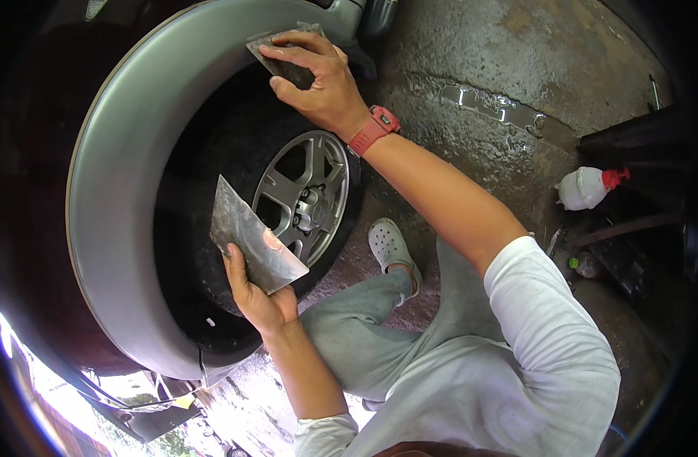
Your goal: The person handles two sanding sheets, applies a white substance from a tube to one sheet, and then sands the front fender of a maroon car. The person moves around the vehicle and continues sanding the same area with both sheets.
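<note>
My left hand [259,298] grips the lower edge of a thin grey metal plate [242,228], thumb on its face. A small dab of pinkish paste [272,240] sits near the plate's right edge. The plate is tilted in front of the wheel [312,199]. Higher up, my right hand [322,82], a red watch on its wrist, has its fingers closed on a thin, smeared, dark grey spreader [289,67]. The spreader is at the upper end of the grey wheel arch trim [120,175]; whether its edge touches the trim I cannot tell.
The dark red car body [36,190] fills the left side. Wet concrete floor [478,61] with a puddle [494,107] lies at the upper right. A white spray bottle with a red top [585,188] and a green-capped bottle [585,265] are at the right. My clog [391,244] stands beside the wheel.
</note>
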`<state>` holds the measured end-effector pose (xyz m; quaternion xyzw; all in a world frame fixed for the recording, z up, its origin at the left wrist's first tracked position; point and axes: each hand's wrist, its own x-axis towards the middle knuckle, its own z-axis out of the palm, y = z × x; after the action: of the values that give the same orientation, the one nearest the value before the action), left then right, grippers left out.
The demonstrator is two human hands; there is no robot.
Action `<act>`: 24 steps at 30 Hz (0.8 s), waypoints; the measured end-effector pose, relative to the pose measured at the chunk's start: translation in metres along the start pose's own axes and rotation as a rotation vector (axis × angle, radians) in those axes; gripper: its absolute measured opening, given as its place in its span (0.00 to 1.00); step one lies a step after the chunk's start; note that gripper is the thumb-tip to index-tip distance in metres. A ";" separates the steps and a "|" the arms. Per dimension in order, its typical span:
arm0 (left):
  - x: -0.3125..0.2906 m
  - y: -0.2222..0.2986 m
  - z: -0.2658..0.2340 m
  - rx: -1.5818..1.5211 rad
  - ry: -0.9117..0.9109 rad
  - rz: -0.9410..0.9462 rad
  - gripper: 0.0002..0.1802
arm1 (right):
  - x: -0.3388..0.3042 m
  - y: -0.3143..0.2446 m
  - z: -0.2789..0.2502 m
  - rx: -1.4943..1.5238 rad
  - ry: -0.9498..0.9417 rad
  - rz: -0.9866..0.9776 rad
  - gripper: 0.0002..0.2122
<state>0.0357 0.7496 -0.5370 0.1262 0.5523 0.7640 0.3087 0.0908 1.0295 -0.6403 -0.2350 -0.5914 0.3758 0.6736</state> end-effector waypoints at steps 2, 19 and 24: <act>0.001 0.000 -0.002 0.005 0.008 0.004 0.19 | -0.001 -0.004 -0.003 -0.050 0.012 -0.057 0.21; -0.002 -0.001 0.003 0.019 -0.015 0.009 0.18 | 0.003 -0.013 0.011 -0.003 0.022 -0.052 0.20; -0.002 -0.001 0.004 0.031 0.020 0.024 0.17 | -0.004 -0.021 0.007 -0.048 -0.032 -0.062 0.20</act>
<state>0.0402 0.7519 -0.5364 0.1298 0.5657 0.7602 0.2920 0.0888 1.0127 -0.6259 -0.2265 -0.6179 0.3440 0.6698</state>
